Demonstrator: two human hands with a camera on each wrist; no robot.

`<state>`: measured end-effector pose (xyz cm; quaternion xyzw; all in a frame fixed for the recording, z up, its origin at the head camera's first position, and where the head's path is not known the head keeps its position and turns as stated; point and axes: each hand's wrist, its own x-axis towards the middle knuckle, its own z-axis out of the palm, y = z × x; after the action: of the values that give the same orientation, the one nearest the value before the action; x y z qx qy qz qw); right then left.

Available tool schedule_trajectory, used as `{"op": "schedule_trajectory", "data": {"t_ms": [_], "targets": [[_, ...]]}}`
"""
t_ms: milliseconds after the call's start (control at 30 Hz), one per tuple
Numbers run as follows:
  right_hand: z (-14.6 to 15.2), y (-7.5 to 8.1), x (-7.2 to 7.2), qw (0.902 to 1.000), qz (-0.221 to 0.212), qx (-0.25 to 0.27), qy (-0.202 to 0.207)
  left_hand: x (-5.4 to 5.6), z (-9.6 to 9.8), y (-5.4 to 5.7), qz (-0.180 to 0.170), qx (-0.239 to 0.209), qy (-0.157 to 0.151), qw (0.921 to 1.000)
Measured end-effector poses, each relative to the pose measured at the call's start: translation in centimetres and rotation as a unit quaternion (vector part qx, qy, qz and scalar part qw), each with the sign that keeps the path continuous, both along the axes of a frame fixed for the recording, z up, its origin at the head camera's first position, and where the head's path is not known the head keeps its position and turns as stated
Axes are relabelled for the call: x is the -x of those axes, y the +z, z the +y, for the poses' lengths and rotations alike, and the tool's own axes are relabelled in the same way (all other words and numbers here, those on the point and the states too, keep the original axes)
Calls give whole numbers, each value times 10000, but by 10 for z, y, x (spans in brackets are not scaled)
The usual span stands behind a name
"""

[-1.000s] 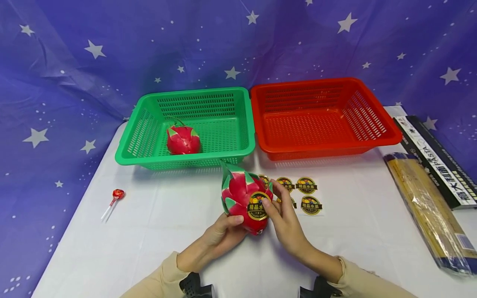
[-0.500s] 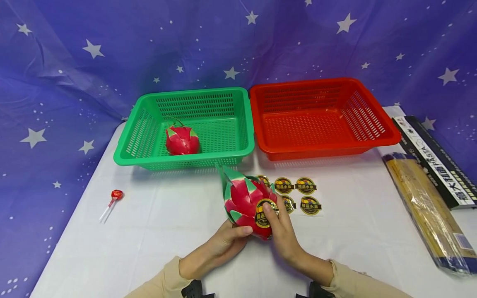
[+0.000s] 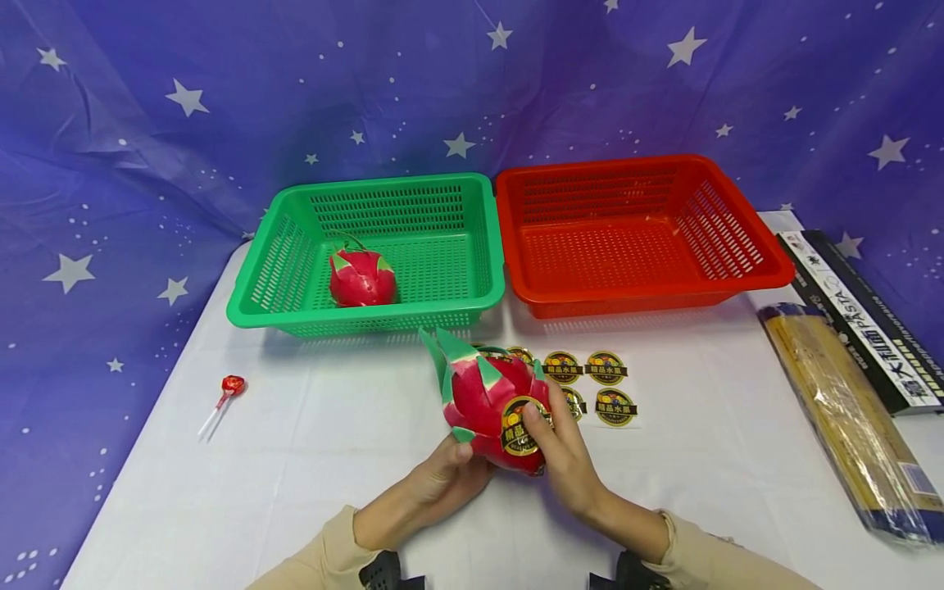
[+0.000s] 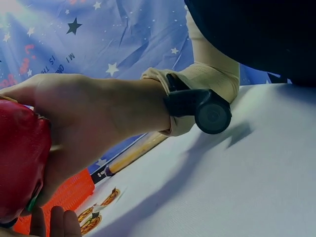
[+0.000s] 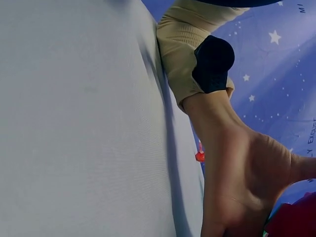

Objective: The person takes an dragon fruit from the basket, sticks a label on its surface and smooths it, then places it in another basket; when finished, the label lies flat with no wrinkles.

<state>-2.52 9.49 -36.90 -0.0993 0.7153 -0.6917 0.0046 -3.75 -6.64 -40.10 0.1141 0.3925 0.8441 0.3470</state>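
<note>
A red dragon fruit (image 3: 487, 393) with green-tipped scales is held between both hands, leafy end pointing up and left. On its near face sits a round black-and-gold sticker (image 3: 519, 438). My left hand (image 3: 442, 483) cups the fruit from below left, thumb against its side. From the right, my right hand (image 3: 571, 463) grips it, the thumb lying on the sticker and the fingers around the far side. The left wrist view shows the red fruit (image 4: 19, 158) against the right palm. Behind the fruit lies a sheet of similar stickers (image 3: 615, 407), partly hidden.
At the back left, a green basket (image 3: 369, 315) contains another dragon fruit (image 3: 363, 279). A red basket (image 3: 627, 299) adjoins it. On the left lies a red lollipop (image 3: 233, 385). A pasta packet (image 3: 848, 418) and a black-and-white box (image 3: 859, 315) lie at the right.
The dragon fruit has turned, its leafy end swinging left and its sticker shifting right and down. The right thumb has moved further over the sticker; the left thumb has slid left along the fruit.
</note>
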Motion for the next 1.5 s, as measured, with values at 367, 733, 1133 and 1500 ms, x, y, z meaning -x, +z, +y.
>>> {"op": "schedule_trajectory", "data": {"t_ms": [367,733,1133,1500], "targets": [[3,0,1,9999,-99,16,87,2,-1,1,-142,-16,68,9999],[5,1,3,9991,-371,170,136,3,-1,4,-228,-13,165,9996],[6,4,4,9991,-363,-207,-5,2,-2,6,115,272,161,9994],[5,0,5,9989,-182,-357,-227,-1,-2,10,288,615,284,9973]]}}
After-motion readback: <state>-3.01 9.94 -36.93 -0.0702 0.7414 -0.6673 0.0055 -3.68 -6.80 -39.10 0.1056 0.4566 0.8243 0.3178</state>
